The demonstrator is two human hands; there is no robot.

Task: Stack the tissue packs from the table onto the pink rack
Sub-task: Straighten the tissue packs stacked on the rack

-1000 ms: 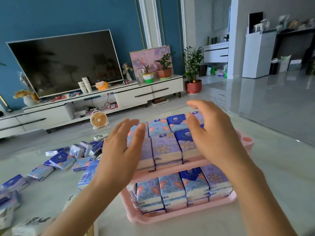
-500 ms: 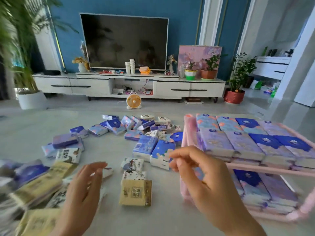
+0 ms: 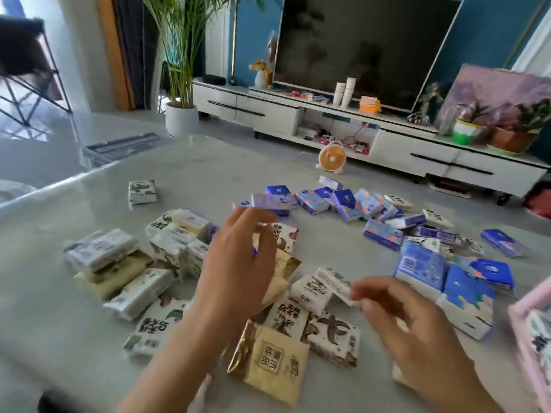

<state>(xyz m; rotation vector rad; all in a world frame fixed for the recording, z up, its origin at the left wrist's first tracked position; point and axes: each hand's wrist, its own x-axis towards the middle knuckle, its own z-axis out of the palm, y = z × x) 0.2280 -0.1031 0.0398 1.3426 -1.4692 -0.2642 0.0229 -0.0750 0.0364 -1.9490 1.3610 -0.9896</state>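
Note:
Several tissue packs lie scattered on the grey table (image 3: pixel 44 308): white and beige ones (image 3: pixel 131 269) at the left and centre, blue and purple ones (image 3: pixel 378 213) further back and right. A gold-beige pack (image 3: pixel 274 362) lies nearest me. Only a corner of the pink rack (image 3: pixel 533 347) shows at the right edge. My left hand (image 3: pixel 238 269) hovers over the middle packs with fingers apart, holding nothing. My right hand (image 3: pixel 408 326) hangs above the packs at the right, fingers loosely curled and empty, its fingertips close to a white pack (image 3: pixel 334 281).
A stack of blue packs (image 3: pixel 465 296) stands between my right hand and the rack. Beyond the table are a small orange fan (image 3: pixel 331 159) on the floor, a white TV cabinet (image 3: pixel 387 138) and a potted palm (image 3: pixel 182 117).
My view has swung left from the filled rack to the loose packs. Both hands left the rack's top and now hang over the scattered packs, still empty.

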